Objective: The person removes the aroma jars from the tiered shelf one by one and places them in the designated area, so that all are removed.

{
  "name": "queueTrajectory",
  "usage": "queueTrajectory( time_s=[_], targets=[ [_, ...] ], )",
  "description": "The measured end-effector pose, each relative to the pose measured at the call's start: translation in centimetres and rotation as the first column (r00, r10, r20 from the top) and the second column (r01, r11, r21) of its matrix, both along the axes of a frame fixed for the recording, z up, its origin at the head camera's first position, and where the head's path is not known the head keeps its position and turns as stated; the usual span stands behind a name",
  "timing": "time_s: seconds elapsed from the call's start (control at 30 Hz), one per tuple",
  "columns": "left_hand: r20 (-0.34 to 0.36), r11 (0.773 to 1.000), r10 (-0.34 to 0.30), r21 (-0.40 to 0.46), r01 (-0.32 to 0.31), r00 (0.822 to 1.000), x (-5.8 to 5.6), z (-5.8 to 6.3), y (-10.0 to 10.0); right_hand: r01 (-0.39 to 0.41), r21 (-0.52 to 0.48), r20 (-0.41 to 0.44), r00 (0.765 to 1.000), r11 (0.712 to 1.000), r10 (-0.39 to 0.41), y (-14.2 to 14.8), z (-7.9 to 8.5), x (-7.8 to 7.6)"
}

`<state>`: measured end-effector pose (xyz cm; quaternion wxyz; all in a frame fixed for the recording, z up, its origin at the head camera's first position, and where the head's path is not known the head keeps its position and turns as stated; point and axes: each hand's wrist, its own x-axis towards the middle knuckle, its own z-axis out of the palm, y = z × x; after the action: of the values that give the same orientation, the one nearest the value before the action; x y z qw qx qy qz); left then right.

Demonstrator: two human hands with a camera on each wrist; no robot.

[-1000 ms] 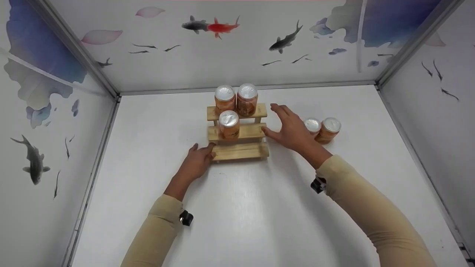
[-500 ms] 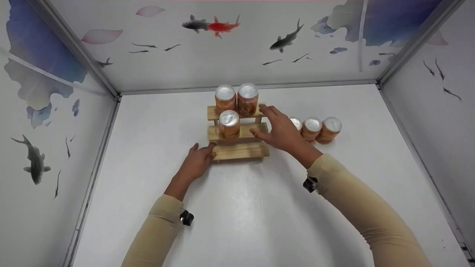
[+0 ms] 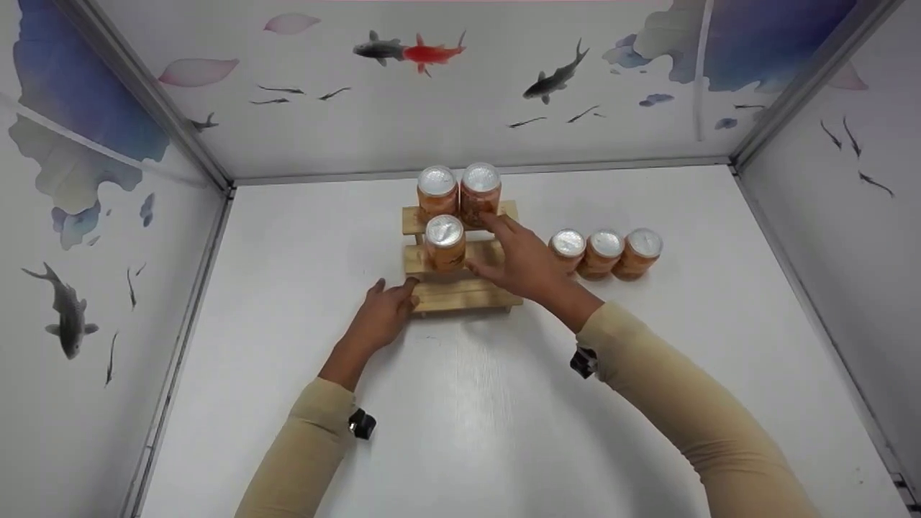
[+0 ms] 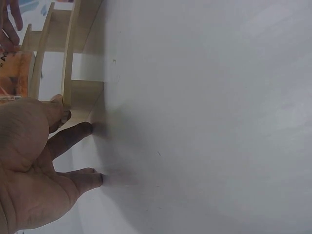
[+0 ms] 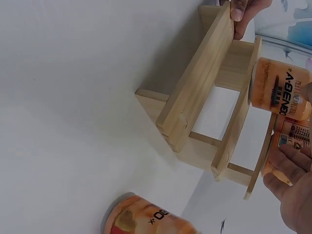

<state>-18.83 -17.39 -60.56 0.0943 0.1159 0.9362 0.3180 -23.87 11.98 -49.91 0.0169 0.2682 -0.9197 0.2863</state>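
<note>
A three-step wooden rack (image 3: 460, 293) stands on the white table. My left hand (image 3: 381, 314) pinches the left end of its lowest step (image 4: 68, 58), thumb on top. Two orange cans with silver lids, the left can (image 3: 437, 194) and the right can (image 3: 480, 191), stand side by side on the top step. A third can (image 3: 445, 244) stands at the left of the middle step. My right hand (image 3: 529, 262) reaches over the right of the rack, thumb and fingers spread beside that third can. In the right wrist view the fingers (image 5: 287, 168) hold nothing; contact with the can is unclear.
Three more orange cans stand in a row on the table right of the rack: a near one (image 3: 568, 244), a middle one (image 3: 604, 252) and an outer one (image 3: 637, 252). Printed panels (image 3: 460, 129) wall in the table at the back and both sides.
My right hand has moved left, from beside the rack to over its steps near the middle-step can, uncovering the nearest can of the row. My left hand has stayed on the rack.
</note>
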Motion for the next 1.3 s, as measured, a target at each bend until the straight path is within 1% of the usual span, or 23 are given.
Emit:
queueTrajectory(
  time_s=[0.03,0.1,0.2,0.23,0.27,0.3,0.43,0.47,0.57,0.6,0.67,0.7,0.73,0.77,0.8,0.83,0.9,0.93,1.0,1.07,1.1,1.3],
  targets=[
    [0.021,1.000,0.001,-0.004,-0.001,1.000,0.2,0.7,0.2,-0.002,-0.002,0.003,1.000,1.000,0.002,-0.1,-0.1,0.0],
    [0.043,1.000,-0.002,-0.015,0.003,0.999,0.6,1.8,0.4,-0.007,-0.008,0.010,1.000,1.000,0.007,-0.4,-0.1,0.0],
    [0.051,1.000,0.006,-0.003,-0.006,0.999,0.7,2.0,0.5,-0.012,-0.002,0.014,1.000,1.000,0.012,-0.7,-0.1,0.1],
    [0.042,1.000,0.010,-0.001,-0.010,0.999,0.5,1.5,0.4,-0.013,0.003,0.013,1.000,1.000,0.013,-0.8,-0.1,0.1],
    [0.036,1.000,0.008,0.007,-0.008,0.999,0.5,1.5,0.4,-0.015,0.005,0.015,1.000,1.000,0.014,-0.9,0.0,0.1],
    [0.011,1.000,0.003,0.005,-0.003,1.000,0.3,0.7,0.2,-0.016,0.007,0.016,1.000,1.000,0.016,-1.0,-0.1,0.1],
    [-0.012,1.000,-0.012,0.002,0.012,1.000,0.1,0.5,0.2,-0.022,0.001,0.025,0.999,1.000,0.022,-1.6,-0.2,0.0],
    [-0.005,1.000,-0.018,0.001,0.018,1.000,0.3,0.9,0.2,-0.023,-0.002,0.026,0.999,1.000,0.023,-1.8,-0.3,0.0],
    [-0.009,1.000,-0.014,-0.006,0.014,1.000,0.2,0.9,0.2,-0.026,-0.009,0.022,0.999,1.000,0.026,-2.2,-0.4,-0.1],
    [-0.026,1.000,-0.017,-0.006,0.017,1.000,0.1,0.2,0.0,-0.025,-0.011,0.019,0.999,1.000,0.025,-2.4,-0.4,-0.1],
    [-0.019,1.000,-0.012,-0.023,0.011,1.000,0.1,0.4,0.2,-0.023,-0.010,0.012,1.000,1.000,0.023,-2.6,-0.5,-0.2],
    [-0.028,1.000,-0.011,-0.022,0.010,1.000,-0.2,-0.5,0.0,-0.022,-0.010,0.008,1.000,1.000,0.022,-2.7,-0.5,-0.2],
    [-0.031,1.000,-0.013,-0.025,0.012,0.999,-0.2,-0.4,0.0,-0.023,-0.013,0.002,1.000,1.000,0.023,-2.7,-0.4,-0.2],
    [-0.029,0.999,-0.024,-0.028,0.023,0.999,0.0,0.2,0.0,-0.024,-0.017,-0.001,1.000,1.000,0.024,-2.8,-0.4,-0.3],
    [-0.052,0.999,-0.034,-0.033,0.032,0.998,-0.3,-0.7,-0.2,-0.024,-0.019,-0.003,1.000,1.000,0.024,-2.9,-0.4,-0.3],
    [-0.058,0.998,-0.040,-0.042,0.037,0.998,-0.5,-0.9,-0.2,-0.025,-0.022,-0.005,1.000,0.999,0.025,-3.0,-0.4,-0.4],
    [-0.087,0.999,-0.041,-0.027,0.039,0.995,-1.1,-2.8,-0.7,-0.029,-0.028,-0.012,1.000,0.999,0.029,-3.1,-0.4,-0.5],
    [-0.093,0.999,-0.043,-0.031,0.040,0.995,-1.1,-2.8,-0.7,-0.030,-0.034,-0.013,0.999,0.999,0.030,-3.1,-0.4,-0.5],
    [-0.098,0.999,-0.036,-0.031,0.033,0.995,-1.9,-4.7,-1.0,-0.027,-0.040,-0.011,1.000,0.999,0.027,-3.2,-0.5,-0.5],
    [-0.083,0.999,-0.027,-0.024,0.025,0.996,-1.9,-4.8,-0.9,-0.024,-0.053,-0.007,1.000,0.998,0.024,-3.3,-0.6,-0.5],
    [-0.090,0.999,-0.039,-0.040,0.035,0.995,-1.6,-4.1,-0.8,-0.023,-0.061,-0.004,1.000,0.998,0.023,-3.4,-0.6,-0.5],
    [-0.116,0.999,-0.042,-0.026,0.040,0.992,-1.6,-4.3,-0.9,-0.033,-0.096,-0.001,0.999,0.995,0.033,-3.7,-0.5,-0.6]
  ],
)
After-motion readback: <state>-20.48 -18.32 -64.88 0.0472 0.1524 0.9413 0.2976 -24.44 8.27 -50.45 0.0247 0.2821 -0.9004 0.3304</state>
